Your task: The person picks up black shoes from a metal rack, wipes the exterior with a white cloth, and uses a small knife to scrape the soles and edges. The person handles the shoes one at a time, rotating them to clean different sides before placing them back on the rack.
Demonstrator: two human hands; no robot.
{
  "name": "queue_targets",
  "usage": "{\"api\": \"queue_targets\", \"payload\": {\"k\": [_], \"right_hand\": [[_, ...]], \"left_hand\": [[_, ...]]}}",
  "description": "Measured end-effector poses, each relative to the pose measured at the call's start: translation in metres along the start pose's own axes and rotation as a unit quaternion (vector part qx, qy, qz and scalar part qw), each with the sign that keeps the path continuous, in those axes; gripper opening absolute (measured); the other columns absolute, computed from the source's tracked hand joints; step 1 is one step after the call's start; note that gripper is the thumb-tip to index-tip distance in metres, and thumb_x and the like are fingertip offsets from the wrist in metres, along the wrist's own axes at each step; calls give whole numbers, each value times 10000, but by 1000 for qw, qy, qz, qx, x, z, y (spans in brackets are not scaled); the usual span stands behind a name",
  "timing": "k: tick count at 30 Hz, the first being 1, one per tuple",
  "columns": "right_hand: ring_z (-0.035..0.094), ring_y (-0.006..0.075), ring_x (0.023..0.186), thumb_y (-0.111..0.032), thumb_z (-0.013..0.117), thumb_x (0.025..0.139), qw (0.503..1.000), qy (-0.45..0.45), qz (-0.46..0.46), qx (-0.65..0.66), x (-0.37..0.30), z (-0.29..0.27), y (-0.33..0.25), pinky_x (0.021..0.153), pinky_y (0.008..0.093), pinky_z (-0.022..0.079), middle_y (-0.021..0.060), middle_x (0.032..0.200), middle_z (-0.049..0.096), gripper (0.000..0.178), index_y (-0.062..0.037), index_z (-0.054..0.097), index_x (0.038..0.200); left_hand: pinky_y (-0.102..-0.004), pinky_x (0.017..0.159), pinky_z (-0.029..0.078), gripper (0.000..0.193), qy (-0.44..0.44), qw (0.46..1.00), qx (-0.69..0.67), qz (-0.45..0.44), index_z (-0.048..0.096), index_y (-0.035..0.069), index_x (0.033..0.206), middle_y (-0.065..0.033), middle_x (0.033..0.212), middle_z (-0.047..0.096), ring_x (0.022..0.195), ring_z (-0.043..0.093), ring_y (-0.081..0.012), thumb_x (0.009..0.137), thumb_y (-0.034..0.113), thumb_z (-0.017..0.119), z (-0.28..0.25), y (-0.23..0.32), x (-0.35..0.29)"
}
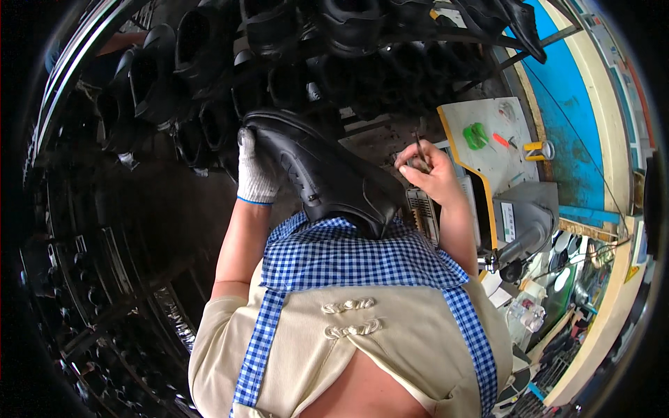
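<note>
A: What is the left hand doing?
B: It is wearing a white knitted glove with a blue-edged cuff and gripping one end of a black leather lace-up shoe.

A: Where is the shoe sitting?
B: It is slanting between both hands, its other end overlapping a blue-and-white checked cloth apron. I cannot tell whether they are touching.

A: And the right hand?
B: Bare, it is curling its fingers and pinching a thin, dark, stick-like tool, near the shoe but apart from it.

A: Anything on the white tabletop with the yellow edging?
B: A bright green object is lying toward its left edge, a slim red-orange piece is lying nearer the middle, and a yellow cylindrical can is resting at the right edge.

A: Beyond the shoe?
B: More black shoes are standing in rows.
</note>
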State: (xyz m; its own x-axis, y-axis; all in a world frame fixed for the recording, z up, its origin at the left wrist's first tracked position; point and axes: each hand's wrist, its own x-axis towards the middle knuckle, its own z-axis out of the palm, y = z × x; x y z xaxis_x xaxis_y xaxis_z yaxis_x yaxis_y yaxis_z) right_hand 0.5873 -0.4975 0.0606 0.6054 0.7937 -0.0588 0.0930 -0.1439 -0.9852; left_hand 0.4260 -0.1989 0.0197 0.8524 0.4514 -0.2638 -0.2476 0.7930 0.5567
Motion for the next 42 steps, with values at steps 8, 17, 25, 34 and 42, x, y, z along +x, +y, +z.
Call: {"api": "queue_targets", "payload": {"k": [8,17,25,34,42], "right_hand": [[568,335,1217,-78,820,696,970,58,-94,-215,-53,23,-37,1023,371,468,176,1394,522,889,-142,384,1469],[572,139,550,25,735,653,915,284,33,286,-97,-20,34,455,272,453,73,869,654,598,4,510,1207],[425,100,451,-192,697,741,795,292,-168,505,-118,-62,96,436,244,328,70,820,621,493,-30,564,1188],[411,93,495,-25,699,736,798,305,-166,492,-105,-71,93,445,222,315,107,1030,627,500,-16,547,1212],[396,67,487,-76,684,846,740,412,-153,509,-44,-122,79,407,200,297,-2,841,544,403,-107,509,1208]], "left_hand": [[-485,988,475,647,17,993,-66,-97,564,86,1275,-123,1244,622,1141,585,-297,925,624,486,29,-9,16],[-419,895,530,545,-159,958,45,-233,506,74,1314,-73,1155,608,1024,613,-240,900,397,652,74,-44,-9],[-450,867,527,528,-148,945,120,-265,503,73,1306,-77,1039,600,934,604,-243,859,269,706,79,-61,-12],[-425,864,528,341,-127,958,108,-235,549,68,1221,-76,1060,623,961,620,-230,925,216,632,62,-52,-18],[-443,882,520,373,-87,960,170,-204,537,91,1268,-61,1098,599,969,604,-237,928,229,599,55,-53,-25]]}}
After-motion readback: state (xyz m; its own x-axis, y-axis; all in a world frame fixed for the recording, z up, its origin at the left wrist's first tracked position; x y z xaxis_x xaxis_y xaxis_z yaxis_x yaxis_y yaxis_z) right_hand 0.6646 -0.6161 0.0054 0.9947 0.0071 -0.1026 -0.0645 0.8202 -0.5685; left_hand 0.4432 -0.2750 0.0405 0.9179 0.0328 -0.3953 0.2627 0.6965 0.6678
